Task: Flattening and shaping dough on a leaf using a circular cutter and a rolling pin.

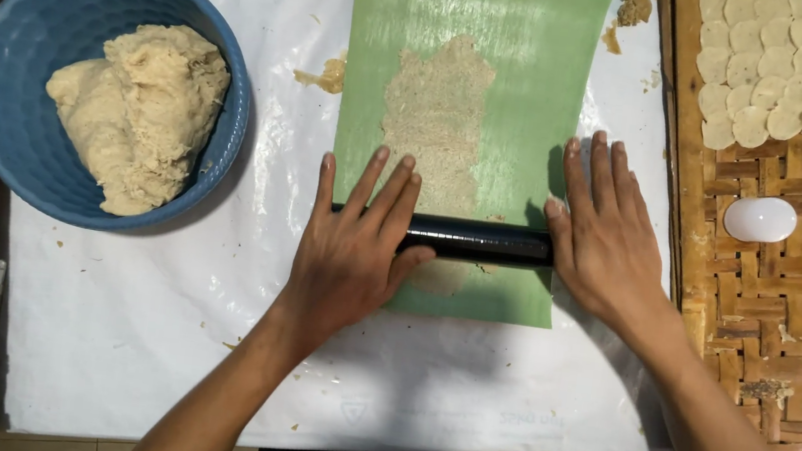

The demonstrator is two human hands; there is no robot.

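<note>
Left hand (355, 251): laid flat, fingers spread and released, palm pressing down on the left end of a black rolling pin (475, 241); not clenched round it.

Right hand (601, 233): likewise flat and open, fingers straight, palm side resting against the right end of the same pin.

Rolling pin: lies crosswise between the two hands, on top of a green sheet (526, 99).

Green sheet: stretches away from both hands and a little back toward the person. A thin, ragged patch of flattened dough (436, 119) lies on it, starting just beyond the left fingertips and running away from them; a small part shows on the near side of the pin.

Blue bowl (20, 122): well to the left of the left hand, holding a large lump of pale dough (137, 110).

White plastic sheet (158, 329): under everything, both forearms crossing it; crumbs of dough scattered beyond the hands.

Woven bamboo tray (795, 301): just right of the right hand. A small white oval object (760, 218) sits on it near that hand; farther off, rows of pale dough rounds (791, 69).
</note>
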